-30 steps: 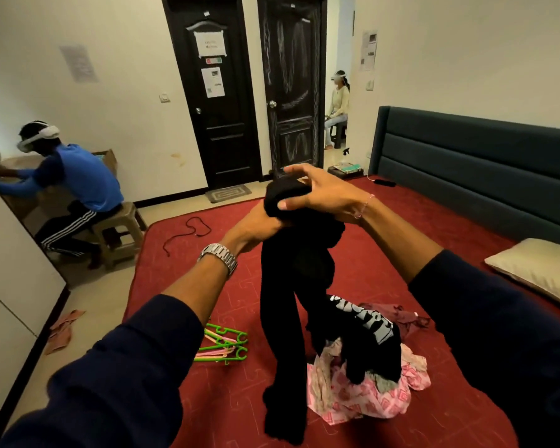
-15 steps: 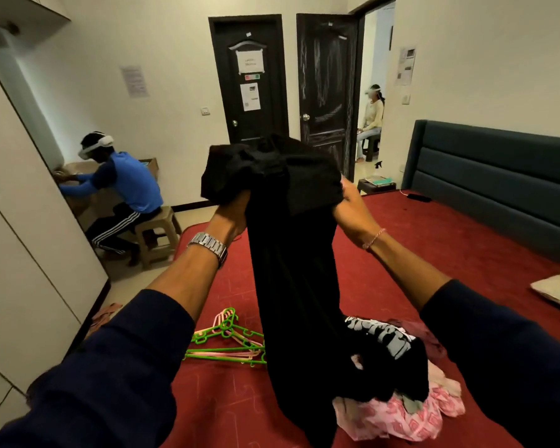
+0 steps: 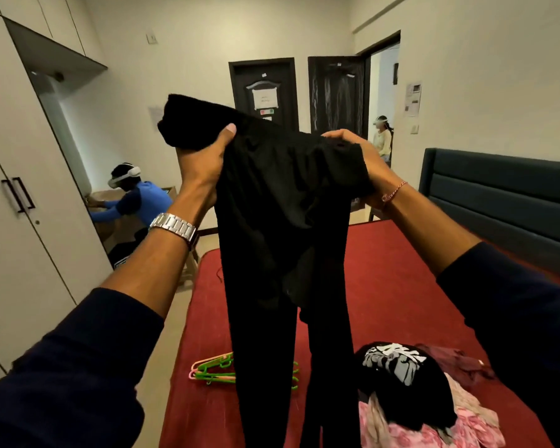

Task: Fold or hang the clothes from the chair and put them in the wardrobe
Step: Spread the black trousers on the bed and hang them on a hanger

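Two big things fill the room: a red-covered bed (image 3: 385, 279) and a pale wardrobe (image 3: 17, 202) on the left, doors closed. Black trousers (image 3: 282, 221) hang over the bed, legs down, held up by the waistband. Left hand (image 3: 201, 163) grips one bunched corner, right hand (image 3: 366, 163) grips the other. A clothes pile (image 3: 434, 412) lies on the bed, topped by a black shirt (image 3: 398, 373) whose white print is unreadable. Green and pink hangers (image 3: 212, 371) lie just beside the trouser legs.
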Demonstrator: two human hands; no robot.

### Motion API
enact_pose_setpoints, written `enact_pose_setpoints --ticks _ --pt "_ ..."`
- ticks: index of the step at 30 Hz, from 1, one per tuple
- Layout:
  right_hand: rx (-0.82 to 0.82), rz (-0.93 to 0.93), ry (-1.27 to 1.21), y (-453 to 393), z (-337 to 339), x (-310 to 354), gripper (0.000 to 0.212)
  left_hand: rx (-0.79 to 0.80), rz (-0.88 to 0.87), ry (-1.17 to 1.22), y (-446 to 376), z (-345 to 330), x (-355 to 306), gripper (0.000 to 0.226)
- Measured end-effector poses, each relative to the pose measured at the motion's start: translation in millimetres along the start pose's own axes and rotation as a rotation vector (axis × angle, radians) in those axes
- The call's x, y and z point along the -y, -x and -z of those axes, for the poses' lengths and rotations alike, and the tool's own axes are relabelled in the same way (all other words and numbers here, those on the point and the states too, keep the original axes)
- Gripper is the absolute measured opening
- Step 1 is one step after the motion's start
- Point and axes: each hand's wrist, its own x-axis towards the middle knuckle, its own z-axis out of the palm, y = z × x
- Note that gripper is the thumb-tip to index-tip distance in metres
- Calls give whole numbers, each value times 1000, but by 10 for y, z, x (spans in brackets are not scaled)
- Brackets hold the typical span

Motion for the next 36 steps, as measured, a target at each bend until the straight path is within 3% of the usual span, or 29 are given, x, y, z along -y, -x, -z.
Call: enact_pose_setpoints --ticks 3,6,8,10,17,20,24,27,30,33,36 --pt "135 -12 32 67 42 98 46 -1 -13 18 -139 220 -172 53" --pt "391 -25 41 91 101 190 73 4 42 22 -226 389 -265 88" --pt "514 -50 107 121 103 220 72 14 64 10 -301 473 -306 91" --pt "536 -61 196 174 90 245 56 33 80 14 -353 514 -339 83" --pt "294 -22 302 309 0 243 6 158 125 118 -196 438 -459 51" --pt "91 55 563 312 -37 214 33 240 131 103 -124 426 -476 52" --pt "-119 178 711 273 55 240 40 428 104 -31 -120 499 -471 48" --pt "-159 268 786 213 190 351 39 571 95 -114 -165 567 -506 43" --pt "-160 315 741 147 317 512 26 764 53 -174 -201 598 -607 29" --pt "-122 304 642 109 501 716 21 923 24 -246 -242 590 -773 23" --pt "-44 251 695 140 687 962 23 1001 -6 -343 -276 528 -946 17"
